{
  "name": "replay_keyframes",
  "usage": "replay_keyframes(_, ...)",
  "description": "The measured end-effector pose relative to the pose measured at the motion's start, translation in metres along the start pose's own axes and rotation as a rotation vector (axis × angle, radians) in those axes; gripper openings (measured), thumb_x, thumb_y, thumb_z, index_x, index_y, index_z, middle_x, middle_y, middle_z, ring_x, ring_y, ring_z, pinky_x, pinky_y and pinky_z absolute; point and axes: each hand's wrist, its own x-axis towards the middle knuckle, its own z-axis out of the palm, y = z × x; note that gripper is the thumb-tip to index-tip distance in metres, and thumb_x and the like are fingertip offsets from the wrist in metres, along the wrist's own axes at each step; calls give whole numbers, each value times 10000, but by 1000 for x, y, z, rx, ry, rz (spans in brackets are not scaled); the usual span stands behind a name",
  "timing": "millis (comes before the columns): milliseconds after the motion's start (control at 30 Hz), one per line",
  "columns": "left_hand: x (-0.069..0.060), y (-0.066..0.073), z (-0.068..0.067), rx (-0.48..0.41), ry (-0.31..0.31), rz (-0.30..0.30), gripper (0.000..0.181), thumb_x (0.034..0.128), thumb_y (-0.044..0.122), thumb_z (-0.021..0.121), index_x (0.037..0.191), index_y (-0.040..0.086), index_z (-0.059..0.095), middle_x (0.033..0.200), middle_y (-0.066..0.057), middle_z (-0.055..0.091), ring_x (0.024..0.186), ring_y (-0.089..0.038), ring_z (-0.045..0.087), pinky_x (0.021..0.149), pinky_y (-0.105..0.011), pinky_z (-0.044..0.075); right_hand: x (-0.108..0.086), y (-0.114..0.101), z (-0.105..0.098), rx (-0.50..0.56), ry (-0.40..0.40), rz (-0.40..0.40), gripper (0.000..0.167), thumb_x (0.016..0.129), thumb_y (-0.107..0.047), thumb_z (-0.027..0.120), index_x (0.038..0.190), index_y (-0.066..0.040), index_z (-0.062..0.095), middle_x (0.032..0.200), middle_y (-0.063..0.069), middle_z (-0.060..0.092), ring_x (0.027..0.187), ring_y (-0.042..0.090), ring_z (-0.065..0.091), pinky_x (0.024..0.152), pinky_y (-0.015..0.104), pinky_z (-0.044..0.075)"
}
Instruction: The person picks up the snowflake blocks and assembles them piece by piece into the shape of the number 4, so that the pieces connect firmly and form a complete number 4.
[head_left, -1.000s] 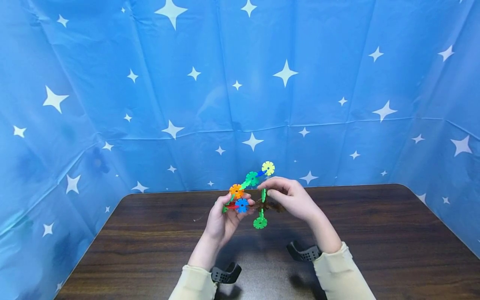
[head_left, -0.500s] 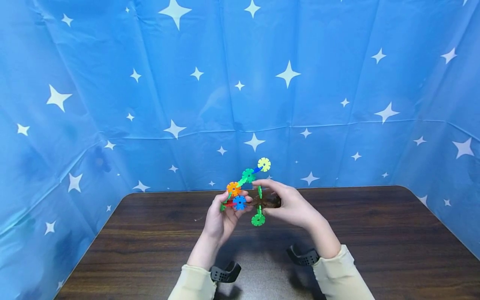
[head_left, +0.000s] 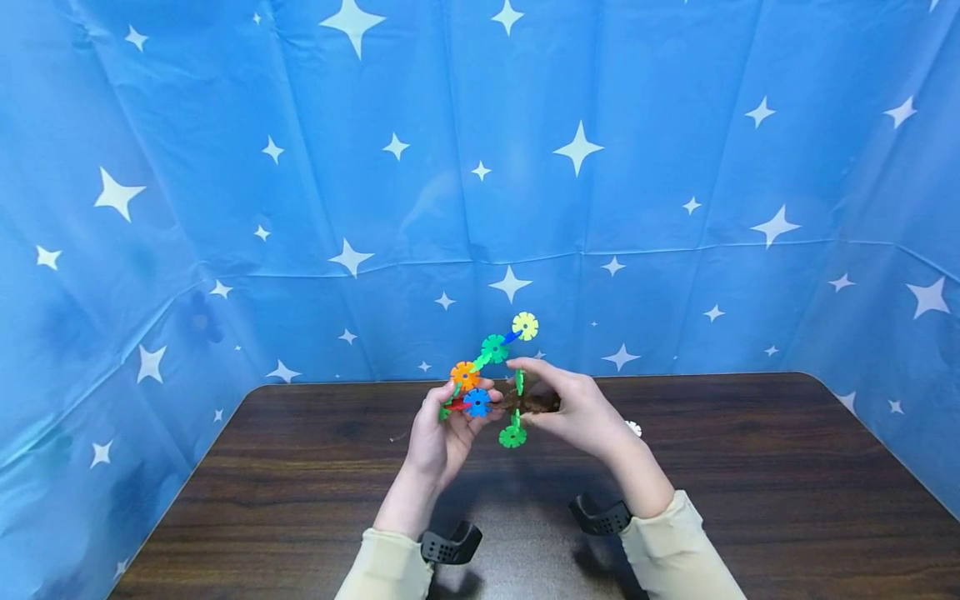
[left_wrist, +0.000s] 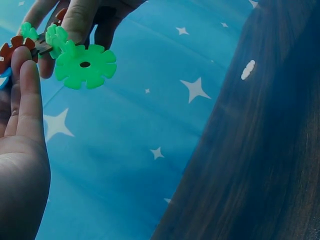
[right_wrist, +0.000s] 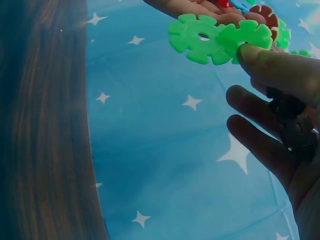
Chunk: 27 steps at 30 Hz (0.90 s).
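My left hand (head_left: 442,432) holds a model of linked plastic snowflake discs above the table, thumb and fingers round its left end. An orange disc (head_left: 465,376) and a blue disc (head_left: 477,403) show by those fingers. From there an arm climbs through a teal disc (head_left: 495,348) to a yellow disc (head_left: 525,326). My right hand (head_left: 581,412) grips the other end, its thumb on a lower green disc (right_wrist: 245,39) and its index finger at the upper one. Brown discs (head_left: 542,402) sit partly hidden inside that hand. Another green disc (left_wrist: 86,65) hangs lowest.
A loose white disc (left_wrist: 248,70) lies on the dark wooden table (head_left: 300,483), partly behind my right forearm in the head view. A blue cloth with white stars (head_left: 375,208) hangs behind the table. Both wrists wear black bands (head_left: 452,546).
My right thumb has shifted from the upper green disc down to the lower one. The model has drifted slightly left and up in the head view. The white disc now shows beside the right forearm.
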Motion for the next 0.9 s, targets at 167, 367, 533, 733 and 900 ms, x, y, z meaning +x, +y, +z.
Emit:
replay_keyframes(167, 0, 1, 1, -7, -4, 12, 339, 1054, 260, 282, 1211, 63, 510, 1086, -51, 639, 989, -154, 645, 901, -318, 509, -1, 1, 1, -16, 32, -37, 680, 750, 15, 811, 1346, -181, 551, 1007, 49, 682, 752, 128, 627, 637, 277, 531)
replay_keyframes(367, 0, 1, 1, -17, -11, 24, 328, 1053, 243, 282, 1206, 63, 509, 1081, -57, 639, 978, -153, 652, 902, -324, 511, -1, 1, 1, -18, 45, -42, 647, 757, 21, 802, 1330, -178, 577, 1023, 48, 684, 728, 99, 601, 608, 266, 519)
replay_keyframes(533, 1, 1, 0, -22, -20, 22, 322, 1052, 248, 284, 1208, 81, 511, 1075, -45, 646, 973, -153, 651, 898, -333, 514, -1, 0, 0, 3, 27, -31, 683, 767, 8, 796, 1371, -193, 549, 1052, 28, 670, 726, 93, 572, 591, 255, 503)
replay_keyframes(733, 0, 1, -1, -12, -28, 10, 337, 1055, 258, 275, 1199, 97, 534, 1070, -31, 653, 977, -151, 648, 906, -342, 510, -2, 0, -5, 43, -7, 16, 764, 764, -23, 806, 1426, -235, 489, 1051, 15, 650, 778, 101, 592, 636, 265, 522)
replay_keyframes(900, 0, 1, 0, -12, -15, 10, 328, 1053, 249, 268, 1199, 104, 523, 1062, -35, 657, 968, -159, 649, 902, -348, 512, -4, 0, -18, 74, -36, 102, 900, 747, -59, 834, 1495, -270, 379, 1188, 20, 625, 987, 148, 621, 781, 367, 539)
